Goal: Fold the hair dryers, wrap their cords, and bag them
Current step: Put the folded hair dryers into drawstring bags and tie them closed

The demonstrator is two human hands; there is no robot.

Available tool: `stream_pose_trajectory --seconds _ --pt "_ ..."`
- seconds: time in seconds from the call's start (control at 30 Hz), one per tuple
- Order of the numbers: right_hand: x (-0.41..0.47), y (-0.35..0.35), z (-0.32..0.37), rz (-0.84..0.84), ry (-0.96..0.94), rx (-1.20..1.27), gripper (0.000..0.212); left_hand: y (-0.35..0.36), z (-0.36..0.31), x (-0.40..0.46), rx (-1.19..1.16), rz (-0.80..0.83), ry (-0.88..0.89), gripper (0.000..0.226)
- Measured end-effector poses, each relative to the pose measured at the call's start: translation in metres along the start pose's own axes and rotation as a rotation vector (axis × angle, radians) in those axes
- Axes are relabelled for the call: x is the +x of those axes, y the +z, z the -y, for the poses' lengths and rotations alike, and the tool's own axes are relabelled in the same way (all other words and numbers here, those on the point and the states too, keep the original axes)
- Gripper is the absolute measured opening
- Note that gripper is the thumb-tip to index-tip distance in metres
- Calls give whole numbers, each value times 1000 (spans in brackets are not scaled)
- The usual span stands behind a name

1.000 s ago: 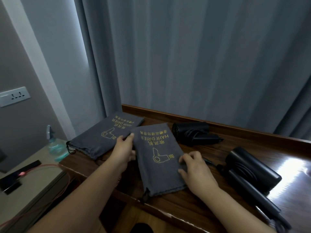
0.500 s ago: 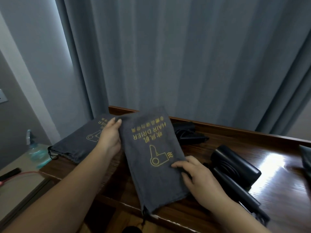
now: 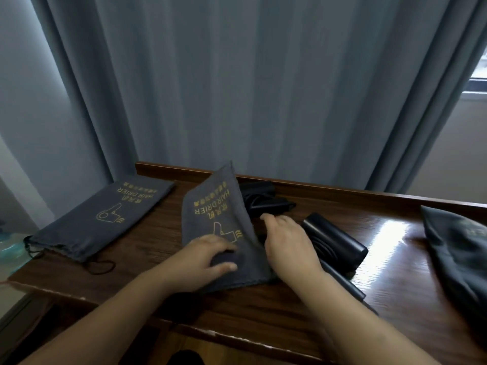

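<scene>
A grey drawstring bag point(image 3: 214, 206) with gold "HAIR DRIER" print stands tilted up off the wooden table point(image 3: 147, 241). My left hand point(image 3: 208, 256) grips its lower end near the opening, thumb under the cloth. My right hand point(image 3: 287, 241) rests against the bag's right edge, fingers reaching behind it. To the right of that hand lies a black hair dryer point(image 3: 334, 241), its handle unfolded toward me. A second black hair dryer point(image 3: 263, 198) lies behind the bag, partly hidden. Flat at the left lies another grey bag point(image 3: 105, 217).
A third dark bag point(image 3: 458, 256) lies at the table's right end. Grey curtains point(image 3: 237, 88) hang right behind the table's raised back edge. A lower surface with a bluish bottle point(image 3: 8, 246) stands to the left. A window shows at the far right.
The bag has been carried right and tipped up on its side. My left hand slid from its top corner to its lower end; my right hand moved to its right edge. The view swung right.
</scene>
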State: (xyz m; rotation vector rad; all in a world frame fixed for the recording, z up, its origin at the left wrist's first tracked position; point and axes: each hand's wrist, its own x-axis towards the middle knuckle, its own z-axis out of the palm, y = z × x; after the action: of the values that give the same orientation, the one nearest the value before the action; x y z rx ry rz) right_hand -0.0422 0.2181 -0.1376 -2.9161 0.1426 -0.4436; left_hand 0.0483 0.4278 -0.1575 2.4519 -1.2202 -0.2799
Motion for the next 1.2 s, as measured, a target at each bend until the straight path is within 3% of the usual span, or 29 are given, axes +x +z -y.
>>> stream_pose_trajectory --seconds 0.1,0.2,0.37,0.5,0.63,0.73,0.87,1.07,1.2 --pt "24 3 -2 234 6 -288 53 9 -2 2 53 22 -8 51" --pt "35 10 1 357 -22 -353 61 9 -9 5 79 -13 -4 48" --pt "38 -13 -7 235 -21 -308 37 11 -17 5 110 -47 -27 45" --pt "21 -50 -31 164 63 -117 19 14 -36 7 74 -83 45 43" --pt "-4 -66 -69 173 170 42 18 17 -52 15 45 -2 91 52" --pt "-24 -56 -91 180 213 64 10 23 -63 22 33 -31 115 52" --pt "-46 -44 -99 150 172 73 35 31 -73 28 94 -25 131 53" --pt "-64 -34 -97 -21 121 -48 44 25 -64 16 162 -7 85 66" --pt "-78 -33 -95 187 183 -173 90 15 -47 -1 196 38 31 62"
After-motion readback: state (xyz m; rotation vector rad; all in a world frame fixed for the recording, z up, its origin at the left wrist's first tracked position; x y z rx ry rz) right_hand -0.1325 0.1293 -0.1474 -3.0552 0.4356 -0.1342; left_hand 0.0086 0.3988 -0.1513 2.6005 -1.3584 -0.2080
